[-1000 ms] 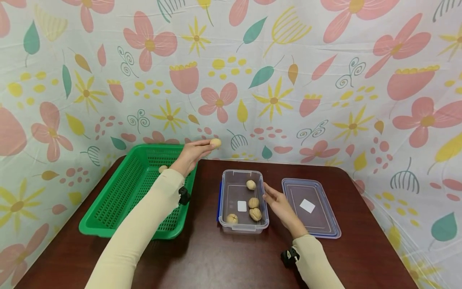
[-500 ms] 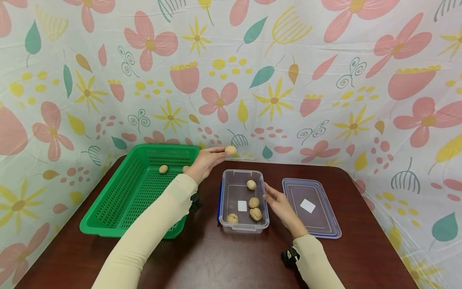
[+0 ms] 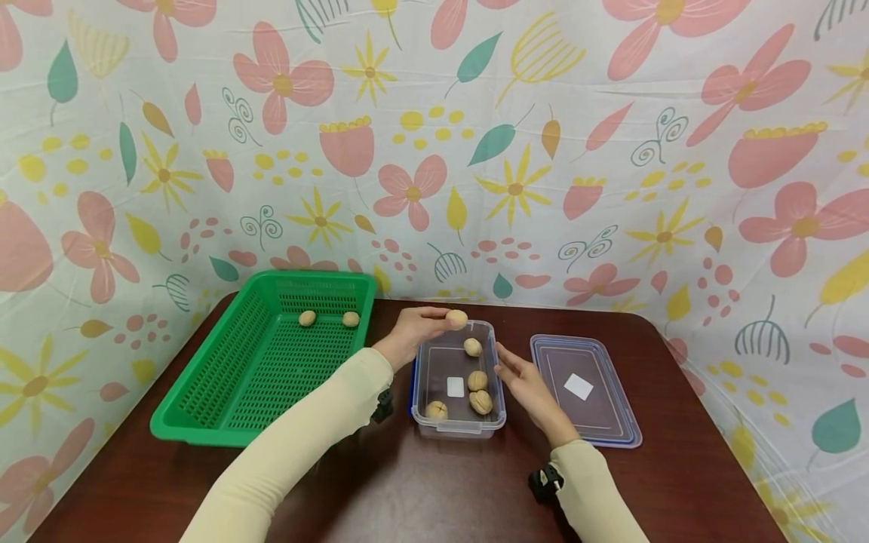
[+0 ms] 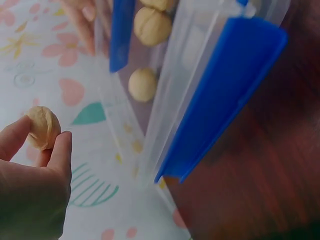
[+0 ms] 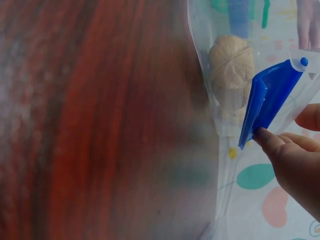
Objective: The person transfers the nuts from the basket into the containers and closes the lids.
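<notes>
My left hand (image 3: 417,329) pinches a walnut (image 3: 458,320) at its fingertips. From my head it overlaps the far rim of the clear box (image 3: 456,427), where four nuts (image 3: 477,381) lie; the left wrist view shows it apart from the box, seam visible. That view also bares the left flap (image 4: 225,95), only a blue strip from above. My right hand (image 3: 529,387) rests fingers, loosely extended, along the right wall; its wrist view alone shows a fingertip touching the right flap (image 5: 272,97). Only the head view takes in the green basket (image 3: 271,437), holding two nuts (image 3: 308,318), and the lid (image 3: 594,411).

Long cream sleeves (image 3: 299,445); boxy black wrist units (image 3: 545,483), seemingly cameras.
</notes>
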Available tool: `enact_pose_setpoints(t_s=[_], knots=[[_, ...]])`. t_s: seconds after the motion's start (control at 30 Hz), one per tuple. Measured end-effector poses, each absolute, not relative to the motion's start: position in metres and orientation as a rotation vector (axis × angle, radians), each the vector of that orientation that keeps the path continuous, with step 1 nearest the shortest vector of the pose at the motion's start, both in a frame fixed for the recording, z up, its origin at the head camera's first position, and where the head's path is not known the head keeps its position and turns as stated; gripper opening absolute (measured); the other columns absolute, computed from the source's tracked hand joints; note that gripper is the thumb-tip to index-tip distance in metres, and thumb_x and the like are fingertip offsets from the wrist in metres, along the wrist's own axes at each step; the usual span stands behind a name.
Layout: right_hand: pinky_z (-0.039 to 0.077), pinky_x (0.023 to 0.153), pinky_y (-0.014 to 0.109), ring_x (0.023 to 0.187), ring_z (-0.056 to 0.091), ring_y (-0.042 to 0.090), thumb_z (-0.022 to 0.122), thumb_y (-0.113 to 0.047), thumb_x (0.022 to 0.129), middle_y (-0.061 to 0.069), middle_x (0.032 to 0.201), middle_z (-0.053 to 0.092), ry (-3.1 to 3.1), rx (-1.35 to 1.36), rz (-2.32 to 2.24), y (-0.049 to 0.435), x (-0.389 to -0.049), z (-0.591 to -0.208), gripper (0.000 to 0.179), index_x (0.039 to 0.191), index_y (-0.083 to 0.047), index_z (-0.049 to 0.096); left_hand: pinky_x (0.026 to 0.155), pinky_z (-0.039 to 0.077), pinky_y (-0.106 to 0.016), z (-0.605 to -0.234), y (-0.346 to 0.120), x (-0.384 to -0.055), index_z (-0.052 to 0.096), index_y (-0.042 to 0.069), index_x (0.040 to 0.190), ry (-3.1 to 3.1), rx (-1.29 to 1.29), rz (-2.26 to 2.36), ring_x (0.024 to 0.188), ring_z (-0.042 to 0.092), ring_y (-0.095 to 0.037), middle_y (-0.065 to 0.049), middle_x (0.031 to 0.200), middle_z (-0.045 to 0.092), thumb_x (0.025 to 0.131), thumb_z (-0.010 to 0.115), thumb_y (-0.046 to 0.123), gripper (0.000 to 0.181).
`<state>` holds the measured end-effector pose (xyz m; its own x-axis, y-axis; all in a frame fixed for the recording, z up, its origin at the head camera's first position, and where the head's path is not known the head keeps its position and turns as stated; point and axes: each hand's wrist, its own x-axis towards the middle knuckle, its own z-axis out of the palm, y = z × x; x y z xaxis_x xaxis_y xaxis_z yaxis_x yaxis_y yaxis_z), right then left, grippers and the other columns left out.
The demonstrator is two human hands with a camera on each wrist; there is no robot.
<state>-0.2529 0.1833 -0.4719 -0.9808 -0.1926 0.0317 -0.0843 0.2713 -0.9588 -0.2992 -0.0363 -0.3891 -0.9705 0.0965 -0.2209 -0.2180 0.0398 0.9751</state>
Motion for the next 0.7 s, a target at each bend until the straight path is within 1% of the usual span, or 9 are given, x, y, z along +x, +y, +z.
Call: enact_pose_setpoints(t_s=[0.17,0.23,0.33,0.47,0.57,0.7], knots=[[0.026,0.114,0.047,0.14,0.029,0.033,0.046,-0.009,0.102,0.019,0.152,0.03,2.423,-0.257,-1.82,0.183,-0.253,-0.471,0.051,0.15,0.001,0.029,0.098,0.049,-0.041,-0.401,-0.027,-0.294,0.07,0.003,0.114,2.15,-0.126,1.943,0.107,0.065,-0.029,-0.011,0.111,0.069,0.083,0.076,0.01,0.032],[0.026,0.114,0.047,0.14,0.028,0.033,0.046,-0.009,0.102,0.02,0.153,0.029,2.424,-0.258,-1.817,0.183,-0.252,-0.471,0.052,0.15,0.001,0.028,0.098,0.048,-0.043,-0.405,-0.025,-0.293,0.071,0.004,0.113,2.16,-0.121,1.931,0.105,0.065,-0.028,-0.011,0.11,0.069,0.084,0.076,0.011,0.031],[0.025,0.114,0.048,0.14,0.028,0.035,0.045,-0.007,0.102,0.022,0.152,0.028,2.411,-0.248,-1.814,0.18,-0.247,-0.46,0.051,0.149,0.004,0.027,0.1,0.046,-0.045,-0.411,-0.022,-0.294,0.072,0.006,0.111,2.185,-0.132,1.913,0.104,0.065,-0.027,-0.008,0.111,0.069,0.082,0.078,0.012,0.03],[0.026,0.114,0.047,0.139,0.028,0.034,0.046,-0.007,0.102,0.022,0.152,0.029,2.4,-0.249,-1.826,0.18,-0.247,-0.46,0.051,0.149,0.005,0.027,0.103,0.043,-0.047,-0.413,-0.02,-0.296,0.072,0.008,0.111,2.196,-0.144,1.888,0.105,0.064,-0.026,-0.006,0.114,0.068,0.082,0.078,0.015,0.03],[0.027,0.113,0.045,0.139,0.03,0.032,0.047,-0.008,0.102,0.019,0.152,0.03,2.409,-0.264,-1.843,0.183,-0.253,-0.472,0.052,0.149,0.002,0.029,0.102,0.045,-0.045,-0.409,-0.021,-0.297,0.071,0.006,0.114,2.164,-0.143,1.909,0.108,0.063,-0.028,-0.008,0.116,0.067,0.084,0.076,0.014,0.031],[0.028,0.113,0.045,0.139,0.031,0.032,0.047,-0.007,0.101,0.019,0.152,0.031,2.42,-0.27,-1.849,0.183,-0.254,-0.474,0.051,0.149,0.003,0.03,0.099,0.048,-0.041,-0.401,-0.023,-0.299,0.069,0.005,0.117,2.149,-0.149,1.939,0.112,0.062,-0.029,-0.009,0.121,0.064,0.086,0.074,0.013,0.032]])
